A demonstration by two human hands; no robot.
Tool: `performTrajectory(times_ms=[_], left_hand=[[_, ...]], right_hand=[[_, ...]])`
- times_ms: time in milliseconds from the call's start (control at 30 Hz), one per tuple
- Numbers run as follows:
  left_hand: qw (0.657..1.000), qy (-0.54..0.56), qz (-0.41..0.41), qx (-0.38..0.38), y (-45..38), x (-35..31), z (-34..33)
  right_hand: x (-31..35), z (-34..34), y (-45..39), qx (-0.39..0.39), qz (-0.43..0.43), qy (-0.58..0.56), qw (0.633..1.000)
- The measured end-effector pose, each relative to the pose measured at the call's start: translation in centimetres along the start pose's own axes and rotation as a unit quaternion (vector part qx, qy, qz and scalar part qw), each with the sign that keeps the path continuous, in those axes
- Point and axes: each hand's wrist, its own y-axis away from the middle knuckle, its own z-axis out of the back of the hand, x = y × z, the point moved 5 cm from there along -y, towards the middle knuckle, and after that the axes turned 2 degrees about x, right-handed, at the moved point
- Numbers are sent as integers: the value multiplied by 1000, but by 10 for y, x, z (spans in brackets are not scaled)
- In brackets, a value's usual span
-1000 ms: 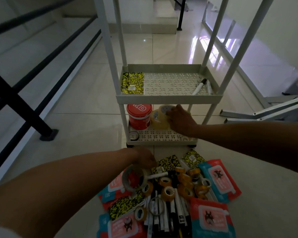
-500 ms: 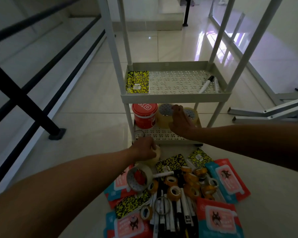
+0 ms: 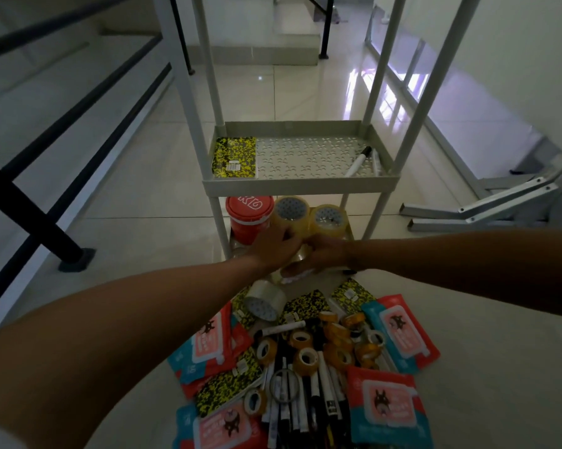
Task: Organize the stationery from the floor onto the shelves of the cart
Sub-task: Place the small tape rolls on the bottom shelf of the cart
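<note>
Moved: my left hand (image 3: 274, 246) has come up from the floor pile to the cart's bottom shelf (image 3: 349, 233), meeting my right hand (image 3: 325, 256).
Why: I'm grouping tape beside the two big tape rolls (image 3: 308, 215) and red tub (image 3: 248, 218).
Fingers: both curled around a tape roll (image 3: 294, 272); grip partly hidden.
Left over: clear roll (image 3: 265, 303) on the floor.

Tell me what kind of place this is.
Probably an indoor landing or hallway beside a staircase: glossy tiled floor, black stair railing on the left, and steps rising behind the cart. No furniture marks it as a proper room.
</note>
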Motion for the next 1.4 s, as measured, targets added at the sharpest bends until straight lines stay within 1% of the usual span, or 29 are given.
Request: performTrajectory(times_ms=[33, 67, 100, 133, 167, 200, 300, 400, 500, 600, 667, 767, 867, 933, 1067, 1233, 1333, 1400], left_hand=[[1000, -18, -3, -16, -3, -2, 3], [999, -42, -3, -31, -6, -3, 6], [997, -71, -2, -39, -9, -2, 9], [994, -104, -2, -37, -13, -2, 12], [989, -142, -7, -26, -15, -1, 12], [984, -179, -14, -7, -17, 0, 10], [966, -251, -33, 45, -18, 3, -2], [947, -306, -23, 92, -22, 10, -15], [936, -335, 2, 111, -31, 19, -21], [940, -324, 19, 107, -41, 25, -24], [945, -311, 26, 96, -47, 29, -25], [949, -302, 23, 88, -54, 34, -26], [958, -278, 6, 73, -59, 36, -28], [963, -264, -5, 61, -61, 35, -30], [970, -242, -18, 15, -64, 35, -29], [972, -230, -36, -35, -67, 37, -29], [970, -240, -27, -23, -70, 39, -30], [971, -238, -18, -16, -71, 41, -30]], right_hand=[[-2, 9, 0, -17, -3, 66, 998], [-7, 19, 0, -42, -28, 142, 989], [-14, 29, 2, -75, -79, 199, 974], [-20, 38, 4, -104, -132, 229, 959], [-25, 45, 5, -115, -172, 244, 948], [-28, 49, 6, -105, -193, 251, 943], [-27, 58, 5, -83, -206, 295, 929], [-28, 60, 3, -114, -187, 328, 919], [-30, 59, 0, -132, -198, 327, 915], [-32, 62, -4, -141, -228, 339, 902], [-33, 63, -10, -138, -228, 345, 900], [-33, 71, -20, -158, -221, 336, 902], [-37, 80, -28, -191, -226, 297, 908], [-41, 82, -34, -197, -211, 283, 915], [-51, 80, -44, -189, -196, 263, 926], [-55, 77, -46, -187, -196, 284, 920], [-53, 80, -45, -211, -184, 280, 918], [-53, 81, -44, -210, -189, 282, 917]])
